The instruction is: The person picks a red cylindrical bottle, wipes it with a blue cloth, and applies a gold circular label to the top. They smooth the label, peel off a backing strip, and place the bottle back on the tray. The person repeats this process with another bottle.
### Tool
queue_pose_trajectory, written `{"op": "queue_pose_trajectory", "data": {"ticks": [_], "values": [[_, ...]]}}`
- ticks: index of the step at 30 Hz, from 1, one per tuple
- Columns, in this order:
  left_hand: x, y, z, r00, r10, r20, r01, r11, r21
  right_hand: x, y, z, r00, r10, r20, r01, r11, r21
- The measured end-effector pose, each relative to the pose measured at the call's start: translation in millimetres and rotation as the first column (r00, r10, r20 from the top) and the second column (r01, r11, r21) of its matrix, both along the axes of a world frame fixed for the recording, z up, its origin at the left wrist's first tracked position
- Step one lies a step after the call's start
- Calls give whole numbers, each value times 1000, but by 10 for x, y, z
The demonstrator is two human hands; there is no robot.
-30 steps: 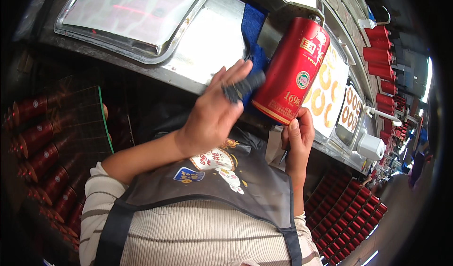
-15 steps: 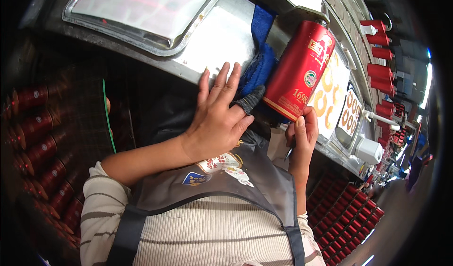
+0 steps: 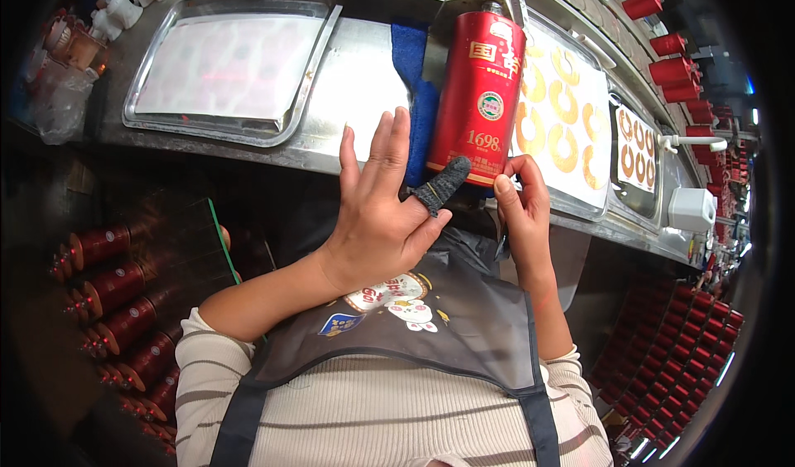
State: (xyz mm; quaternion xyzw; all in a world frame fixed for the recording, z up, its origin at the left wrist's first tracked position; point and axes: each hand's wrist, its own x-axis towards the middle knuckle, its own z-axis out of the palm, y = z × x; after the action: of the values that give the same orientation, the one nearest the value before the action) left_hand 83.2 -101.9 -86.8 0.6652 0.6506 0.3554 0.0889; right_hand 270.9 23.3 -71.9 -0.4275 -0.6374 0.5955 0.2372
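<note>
A red bottle point(image 3: 480, 94) with gold and white print lies at the bench's near edge, its dark neck end pointing away from me. With thumb and forefinger, my right hand point(image 3: 527, 210) grips its lower right corner. My left hand point(image 3: 373, 198) has its fingers spread. On its forefinger is a dark grey knitted finger sleeve point(image 3: 439, 190), which overlaps the bottle's lower left edge. A blue cloth point(image 3: 407, 57) lies against the bottle's left side. Some small dark thing shows below my right fingers, too unclear to name.
Left on the metal bench is a tray point(image 3: 291, 132) with a pale sheet. To the right lies a sheet of gold ring-shaped stickers point(image 3: 563, 111); beyond stand another ring-filled tray and a white jug point(image 3: 692, 210). Red bottles point(image 3: 667, 343) stand in rows below right; more point(image 3: 124, 276) sit below left.
The view has turned, so the bottle looks more upright and further left. My left forefinger now overlaps the bottle's lower edge; my right hand keeps its grip on the corner.
</note>
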Motion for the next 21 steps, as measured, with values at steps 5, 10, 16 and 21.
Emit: {"op": "queue_pose_trajectory", "data": {"ticks": [5,10,16,21], "values": [[17,113,243,985,-55,-164,62,997,39,-16,-2,-31,1000,20,-15,-19,999,46],[75,309,320,949,-88,-302,136,980,142,104,68,-99,991,39,-130,-50,995,-86],[213,678,230,960,-31,-277,112,952,284,194,151,-57,979,111,-170,-138,978,-157],[60,521,18,999,-15,31,8,973,229,132,209,96,981,189,31,-188,981,-53]]}}
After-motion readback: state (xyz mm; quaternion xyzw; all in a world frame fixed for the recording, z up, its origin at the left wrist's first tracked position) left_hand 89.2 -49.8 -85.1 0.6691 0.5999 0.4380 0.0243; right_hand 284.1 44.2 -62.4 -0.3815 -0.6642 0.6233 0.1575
